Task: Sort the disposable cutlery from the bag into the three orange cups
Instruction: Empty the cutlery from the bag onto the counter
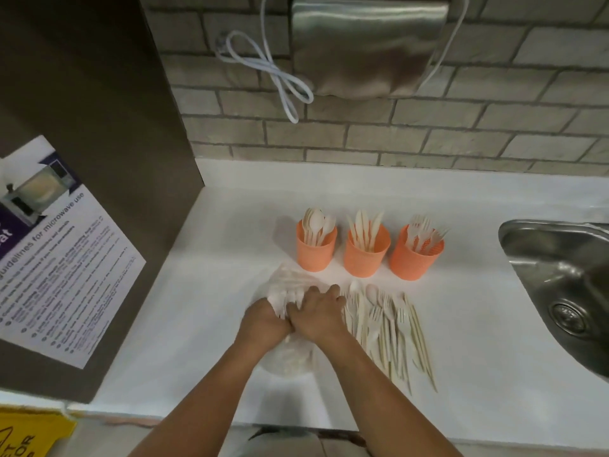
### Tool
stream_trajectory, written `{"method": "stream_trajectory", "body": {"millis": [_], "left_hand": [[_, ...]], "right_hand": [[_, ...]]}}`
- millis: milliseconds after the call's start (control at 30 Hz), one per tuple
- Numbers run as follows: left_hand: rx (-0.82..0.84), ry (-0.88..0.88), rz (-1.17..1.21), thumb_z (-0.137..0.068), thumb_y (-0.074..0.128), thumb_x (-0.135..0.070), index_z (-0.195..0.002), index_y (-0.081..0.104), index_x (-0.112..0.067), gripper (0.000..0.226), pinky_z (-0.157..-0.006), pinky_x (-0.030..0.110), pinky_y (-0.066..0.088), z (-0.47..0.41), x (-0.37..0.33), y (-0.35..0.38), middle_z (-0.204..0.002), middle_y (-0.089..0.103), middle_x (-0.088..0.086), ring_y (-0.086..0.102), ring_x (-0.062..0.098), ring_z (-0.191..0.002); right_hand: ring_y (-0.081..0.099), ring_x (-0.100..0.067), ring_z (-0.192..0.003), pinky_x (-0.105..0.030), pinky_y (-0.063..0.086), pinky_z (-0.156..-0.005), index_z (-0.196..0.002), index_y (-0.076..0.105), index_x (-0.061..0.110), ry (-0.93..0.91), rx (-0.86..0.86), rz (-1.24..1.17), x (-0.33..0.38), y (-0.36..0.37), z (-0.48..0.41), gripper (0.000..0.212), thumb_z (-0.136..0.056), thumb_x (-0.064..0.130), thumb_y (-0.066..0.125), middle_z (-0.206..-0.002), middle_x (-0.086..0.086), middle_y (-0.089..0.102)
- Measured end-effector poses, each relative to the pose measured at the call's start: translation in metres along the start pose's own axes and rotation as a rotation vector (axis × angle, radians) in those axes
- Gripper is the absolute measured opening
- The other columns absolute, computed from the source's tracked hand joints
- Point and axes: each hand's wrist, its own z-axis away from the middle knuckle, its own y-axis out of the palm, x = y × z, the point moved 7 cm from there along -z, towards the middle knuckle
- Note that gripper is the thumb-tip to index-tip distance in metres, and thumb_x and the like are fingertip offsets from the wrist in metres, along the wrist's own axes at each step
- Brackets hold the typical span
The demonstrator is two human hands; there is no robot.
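Observation:
Three orange cups stand in a row on the white counter: the left cup (316, 249) holds spoons, the middle cup (366, 253) holds knives, the right cup (416, 255) holds forks. A clear plastic bag (286, 285) lies in front of the left cup. My left hand (262, 319) grips the bag's near part. My right hand (316, 311) rests on the bag beside it, fingers curled into the plastic. A pile of pale loose cutlery (387, 328) with forks, spoons and thin sticks lies just right of my right hand.
A steel sink (560, 285) is sunk into the counter at the right. A dark cabinet side with a microwave-use notice (56, 252) walls off the left. A brick wall carries a steel dispenser (365, 44) and a white cable (280, 77).

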Motion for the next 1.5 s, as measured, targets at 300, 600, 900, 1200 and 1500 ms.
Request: {"method": "stream_trajectory", "body": {"millis": [300, 600, 900, 1200, 1500], "left_hand": [[0.065, -0.019, 0.383, -0.075, 0.078, -0.02, -0.094, 0.077, -0.029, 0.021, -0.067, 0.033, 0.057, 0.004, 0.012, -0.01, -0.085, 0.078, -0.003, 0.074, 0.018, -0.081], [0.159, -0.005, 0.391, -0.061, 0.07, -0.018, -0.096, 0.075, -0.025, 0.037, -0.079, 0.045, 0.061, 0.005, 0.011, -0.023, -0.089, 0.078, 0.001, 0.076, 0.022, -0.084], [0.22, 0.085, 0.618, -0.072, 0.074, -0.007, -0.111, 0.069, -0.017, 0.041, -0.09, 0.046, 0.059, 0.013, 0.0, -0.026, -0.101, 0.077, 0.008, 0.074, 0.029, -0.098], [0.196, 0.091, 0.973, -0.094, 0.064, -0.003, -0.103, 0.063, -0.003, 0.009, -0.063, 0.033, 0.047, 0.017, -0.039, -0.065, -0.061, 0.052, 0.009, 0.052, 0.02, -0.057], [-0.085, 0.056, 0.638, -0.071, 0.084, -0.019, -0.095, 0.067, -0.012, 0.031, -0.063, 0.037, 0.051, -0.015, 0.001, -0.111, -0.062, 0.059, 0.004, 0.056, 0.021, -0.056]], "right_hand": [[0.052, -0.028, -0.11, -0.03, 0.045, -0.093, -0.115, 0.065, 0.003, -0.034, -0.099, -0.281, 0.0, -0.001, 0.0, 0.034, -0.093, 0.029, 0.063, -0.118, -0.018, 0.059], [0.055, -0.024, -0.123, -0.017, 0.034, -0.093, -0.156, 0.032, 0.008, -0.164, -0.285, -0.411, 0.001, -0.034, 0.014, 0.065, -0.095, -0.005, 0.047, -0.13, -0.012, 0.056], [0.066, -0.034, -0.096, -0.03, 0.044, -0.075, -0.099, 0.067, -0.006, -0.103, -0.119, -0.173, 0.009, -0.023, -0.003, 0.021, -0.097, 0.007, 0.05, -0.105, -0.02, 0.071], [0.044, -0.034, -0.118, -0.037, 0.046, -0.097, -0.139, 0.04, -0.004, -0.026, -0.071, 0.183, 0.038, 0.013, 0.0, 0.065, -0.096, 0.043, 0.057, -0.133, -0.019, 0.036], [0.043, -0.037, -0.116, -0.039, 0.049, -0.099, -0.148, 0.023, 0.005, -0.05, -0.159, 0.315, 0.043, 0.021, -0.001, 0.084, -0.083, 0.024, 0.072, -0.135, -0.023, 0.035]]}}
